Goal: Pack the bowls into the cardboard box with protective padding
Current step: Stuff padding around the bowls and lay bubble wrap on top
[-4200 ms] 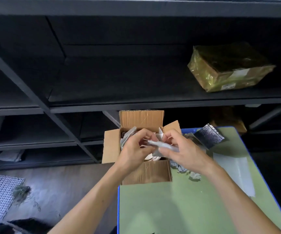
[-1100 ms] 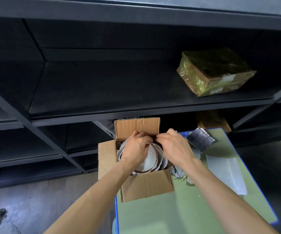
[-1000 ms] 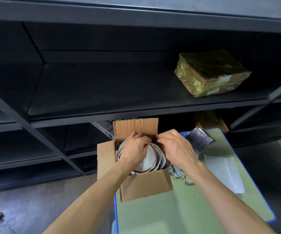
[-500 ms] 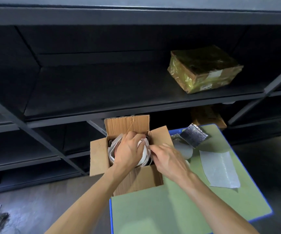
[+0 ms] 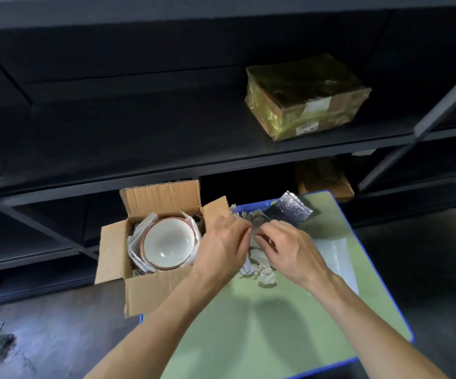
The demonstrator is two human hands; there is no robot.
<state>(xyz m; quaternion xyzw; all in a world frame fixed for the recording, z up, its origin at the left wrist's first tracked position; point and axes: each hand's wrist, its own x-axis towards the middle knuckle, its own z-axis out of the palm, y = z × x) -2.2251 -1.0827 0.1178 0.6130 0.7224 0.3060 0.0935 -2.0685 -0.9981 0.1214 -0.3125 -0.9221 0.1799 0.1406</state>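
Several white bowls (image 5: 165, 243) amid paper padding (image 5: 136, 240)

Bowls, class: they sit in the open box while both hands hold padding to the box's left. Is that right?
No: the head view shows the bowls in the box, but the left hand and right hand hold the padding to the box's right.

Two bare forearms stretched forward, left hand (image 5: 222, 248) and right hand (image 5: 291, 250) knuckles-up, curled fingertips nearly meeting.
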